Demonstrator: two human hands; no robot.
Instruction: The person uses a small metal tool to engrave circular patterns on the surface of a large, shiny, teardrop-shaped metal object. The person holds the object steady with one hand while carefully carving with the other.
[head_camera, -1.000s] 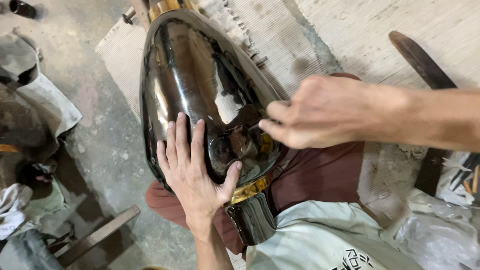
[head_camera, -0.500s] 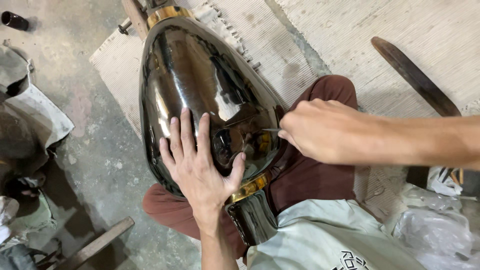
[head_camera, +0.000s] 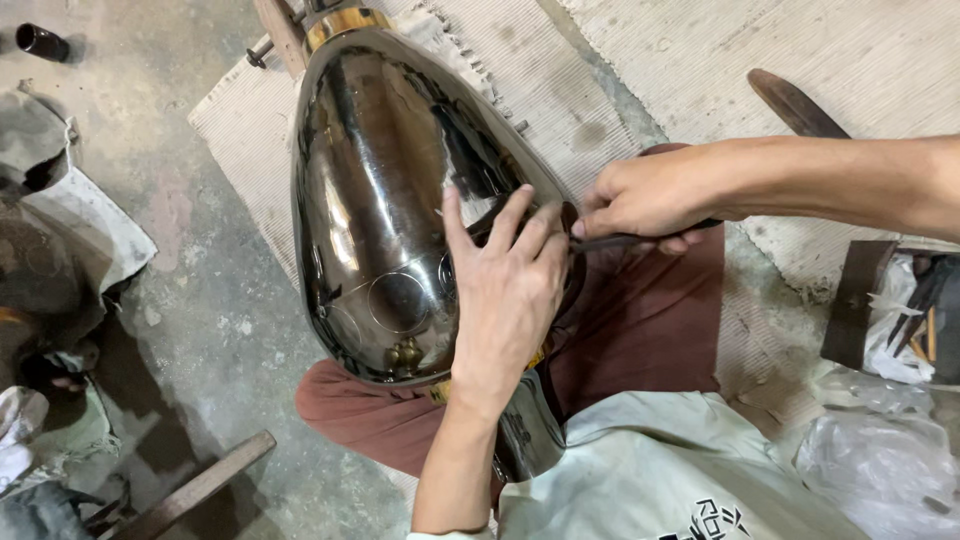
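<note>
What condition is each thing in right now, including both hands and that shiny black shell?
Glossy black shell: lying across the lap, polished, reflective.
Left hand: flat on the shell, fingers spread.
Right hand: closed around a thin dark tool, tip at the shell's edge.
Woven mat: spread on the floor, frayed edge.
Small dark bottle: lying on its side.

big glossy black egg-shaped shell (head_camera: 375, 190) lying across the lap, thin dark tool (head_camera: 620, 240) touching its right edge

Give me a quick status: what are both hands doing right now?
Left hand flat on the glossy black teardrop shell, steadying it. Right hand gripping a thin dark tool at the shell's right edge. Nothing between hands and shell.
</note>
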